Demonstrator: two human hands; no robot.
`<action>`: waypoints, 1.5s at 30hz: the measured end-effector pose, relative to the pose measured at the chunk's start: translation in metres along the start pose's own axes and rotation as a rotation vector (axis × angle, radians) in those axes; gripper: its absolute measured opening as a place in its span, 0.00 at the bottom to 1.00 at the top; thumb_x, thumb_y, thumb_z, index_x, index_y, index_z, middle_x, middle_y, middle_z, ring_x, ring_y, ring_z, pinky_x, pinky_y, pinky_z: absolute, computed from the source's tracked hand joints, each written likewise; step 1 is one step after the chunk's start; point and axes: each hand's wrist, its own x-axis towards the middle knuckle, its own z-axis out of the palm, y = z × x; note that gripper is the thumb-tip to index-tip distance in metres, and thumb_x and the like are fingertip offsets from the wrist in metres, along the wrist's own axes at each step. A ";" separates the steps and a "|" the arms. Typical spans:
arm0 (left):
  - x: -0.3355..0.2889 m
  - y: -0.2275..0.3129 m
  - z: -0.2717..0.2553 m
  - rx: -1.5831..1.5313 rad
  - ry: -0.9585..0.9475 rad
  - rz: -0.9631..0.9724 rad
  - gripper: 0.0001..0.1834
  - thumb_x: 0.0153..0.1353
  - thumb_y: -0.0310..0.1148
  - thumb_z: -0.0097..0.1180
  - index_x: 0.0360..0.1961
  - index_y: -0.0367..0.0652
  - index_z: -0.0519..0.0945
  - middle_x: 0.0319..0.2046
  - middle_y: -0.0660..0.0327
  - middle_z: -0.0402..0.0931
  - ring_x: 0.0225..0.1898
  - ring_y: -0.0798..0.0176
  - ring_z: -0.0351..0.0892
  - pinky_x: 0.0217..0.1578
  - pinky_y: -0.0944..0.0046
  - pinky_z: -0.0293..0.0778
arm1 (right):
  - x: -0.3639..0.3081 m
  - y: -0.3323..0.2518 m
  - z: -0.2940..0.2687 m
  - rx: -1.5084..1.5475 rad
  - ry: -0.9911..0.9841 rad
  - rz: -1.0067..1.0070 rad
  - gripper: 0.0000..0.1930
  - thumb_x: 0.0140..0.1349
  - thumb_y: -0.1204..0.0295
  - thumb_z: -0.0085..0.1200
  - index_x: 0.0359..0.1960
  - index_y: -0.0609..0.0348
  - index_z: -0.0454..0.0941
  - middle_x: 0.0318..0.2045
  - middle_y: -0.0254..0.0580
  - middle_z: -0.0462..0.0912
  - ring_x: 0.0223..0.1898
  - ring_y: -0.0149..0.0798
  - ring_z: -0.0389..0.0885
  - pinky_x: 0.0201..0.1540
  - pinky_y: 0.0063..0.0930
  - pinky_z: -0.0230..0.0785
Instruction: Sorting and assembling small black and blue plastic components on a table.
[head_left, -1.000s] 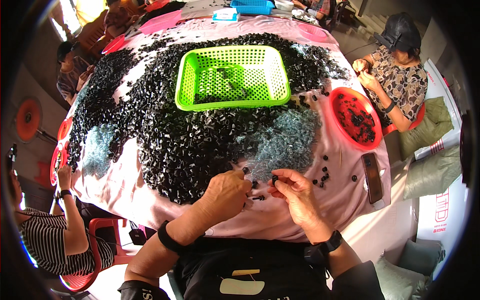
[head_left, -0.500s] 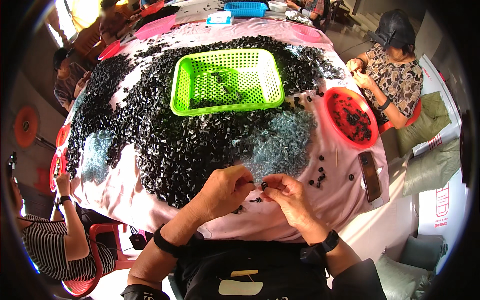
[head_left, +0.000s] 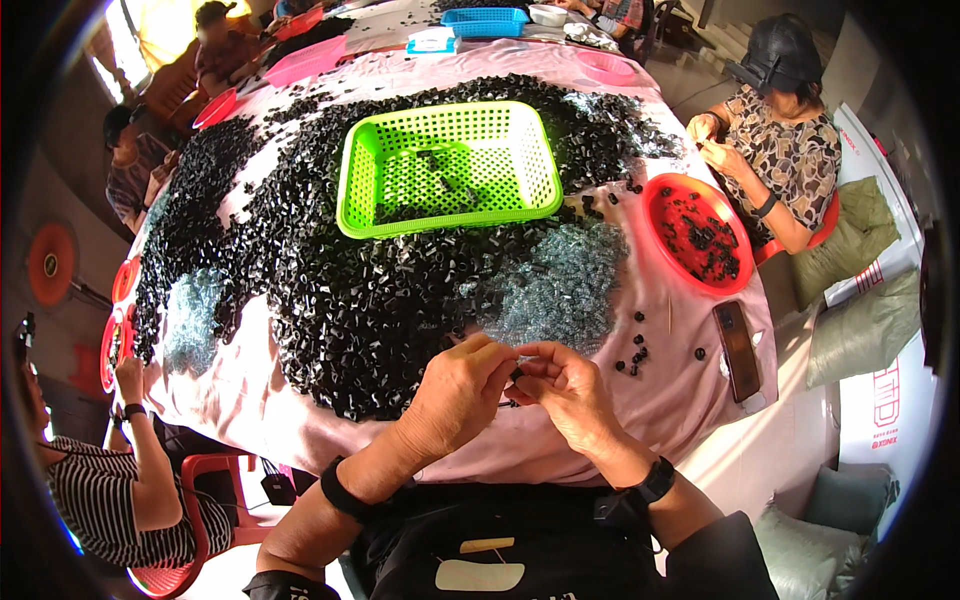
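My left hand (head_left: 458,392) and my right hand (head_left: 572,396) meet fingertip to fingertip over the pink cloth at the table's near edge. A small black plastic part (head_left: 516,375) is pinched in my right hand's fingers. The left thumb and fingers are closed right beside it; whatever they hold is too small and hidden to make out. Just beyond my hands lies a pile of small clear plastic pieces (head_left: 563,285). A broad heap of small black plastic parts (head_left: 350,320) spreads to the left of it.
A green plastic basket (head_left: 450,222) with a few black parts sits on the heap. To the right are a red tray (head_left: 690,205) with black parts, several loose black parts (head_left: 638,355) and a phone (head_left: 737,350). Other people sit around the table, one at the right (head_left: 785,140).
My left hand has moved right, bringing its fingertips against the right hand's at the black part. My right hand has turned inward slightly, and the part shows less now.
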 end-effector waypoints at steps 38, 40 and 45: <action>0.000 0.010 0.003 0.136 -0.010 0.144 0.22 0.46 0.26 0.69 0.44 0.34 0.77 0.32 0.55 0.74 0.33 0.51 0.78 0.33 0.56 0.78 | -0.003 -0.012 0.001 0.225 0.031 0.046 0.17 0.64 0.83 0.55 0.55 0.66 0.73 0.38 0.40 0.83 0.39 0.30 0.84 0.46 0.22 0.81; -0.001 0.012 0.003 0.156 -0.007 0.143 0.23 0.46 0.27 0.69 0.45 0.34 0.77 0.32 0.55 0.74 0.33 0.51 0.78 0.33 0.56 0.78 | -0.004 -0.012 0.002 0.274 0.053 0.070 0.17 0.64 0.84 0.55 0.55 0.68 0.73 0.39 0.42 0.83 0.40 0.31 0.84 0.46 0.22 0.81; -0.004 0.011 0.004 0.217 0.002 0.180 0.24 0.46 0.27 0.68 0.46 0.33 0.77 0.31 0.55 0.73 0.33 0.51 0.78 0.33 0.56 0.78 | -0.005 -0.012 0.002 0.272 0.039 0.092 0.15 0.64 0.83 0.55 0.53 0.69 0.74 0.39 0.43 0.84 0.40 0.31 0.84 0.46 0.23 0.81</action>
